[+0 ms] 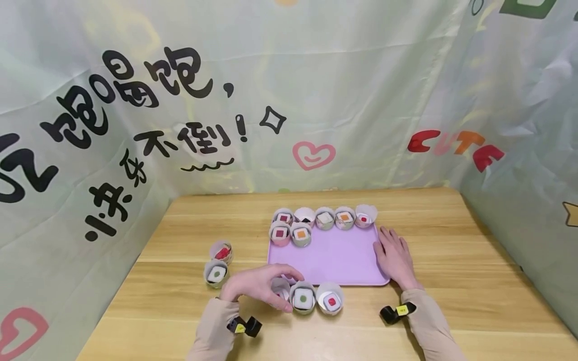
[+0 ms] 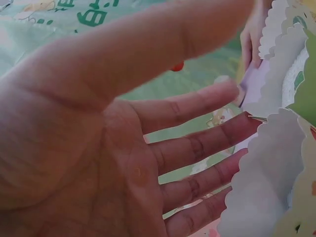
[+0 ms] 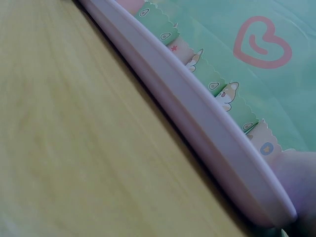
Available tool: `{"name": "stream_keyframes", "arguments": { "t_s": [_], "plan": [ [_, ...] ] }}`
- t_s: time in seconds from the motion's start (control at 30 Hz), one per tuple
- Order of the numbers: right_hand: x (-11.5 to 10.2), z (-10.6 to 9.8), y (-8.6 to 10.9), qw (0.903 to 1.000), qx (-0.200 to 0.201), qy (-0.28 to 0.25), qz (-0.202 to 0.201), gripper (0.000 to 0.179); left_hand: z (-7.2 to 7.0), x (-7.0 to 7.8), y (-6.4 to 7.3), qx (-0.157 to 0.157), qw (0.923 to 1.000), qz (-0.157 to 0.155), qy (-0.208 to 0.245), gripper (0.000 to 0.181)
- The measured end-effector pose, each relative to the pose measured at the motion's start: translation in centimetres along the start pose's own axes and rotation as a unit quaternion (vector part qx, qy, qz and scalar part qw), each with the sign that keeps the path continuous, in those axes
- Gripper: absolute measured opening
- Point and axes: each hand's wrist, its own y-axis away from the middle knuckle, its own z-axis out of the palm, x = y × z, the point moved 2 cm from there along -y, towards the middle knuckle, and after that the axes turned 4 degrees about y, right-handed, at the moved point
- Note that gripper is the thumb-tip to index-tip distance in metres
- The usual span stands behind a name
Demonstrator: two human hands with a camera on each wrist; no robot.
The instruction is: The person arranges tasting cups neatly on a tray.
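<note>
Resting the right hand (image 1: 397, 255) along the right edge of the purple tray (image 1: 343, 258), the person holds the left hand (image 1: 262, 284) over the nearest cups. Left fingers spread, nearly straight, thumb well apart, nothing gripped; can't tell whether a fingertip touches paper. Right fingers lie extended at the tray edge, no cup held.

Cup in question: the left cup (image 1: 282, 287), under the left hand between thumb and fingers, contents mostly hidden. Just right of it, the green-dot cup (image 1: 302, 285), then the red-dot cup (image 1: 327, 290); all three sit between the hands, at the tray's near edge. Left of the left hand, on the surface (image 1: 149, 301): another green-dot cup (image 1: 215, 262), a red-filled cup (image 1: 218, 246) just past it. Beyond both hands, on the tray: back row of five cups (image 1: 325, 226), plus two cups (image 1: 301, 243) in front at its left end.

Handling, as judged: paper walls look thin, so pinch lightly and low, thumb opposite fingers, off the wavy rim and the filling. Lift straight up so the neighbour doesn't tip. Right hand should steady the tray gently, not press its edge down.
</note>
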Motion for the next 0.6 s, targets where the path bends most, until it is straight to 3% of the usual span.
{"name": "stream_keyframes", "arguments": {
  "t_s": [0.2, 0.6],
  "plan": [
    [0.02, 0.05, 0.05, 1.0, -0.007, -0.002, 0.003, 0.053, 0.34, 0.1, 0.39, 0.009, 0.9999, -0.013, 0.005, 0.078],
    [-0.13, -0.09, 0.03, 1.0, -0.007, -0.003, 0.005, 0.052, 0.72, 0.49, 0.52, 0.026, 0.9958, -0.069, -0.055, 0.077]
  ]
}}
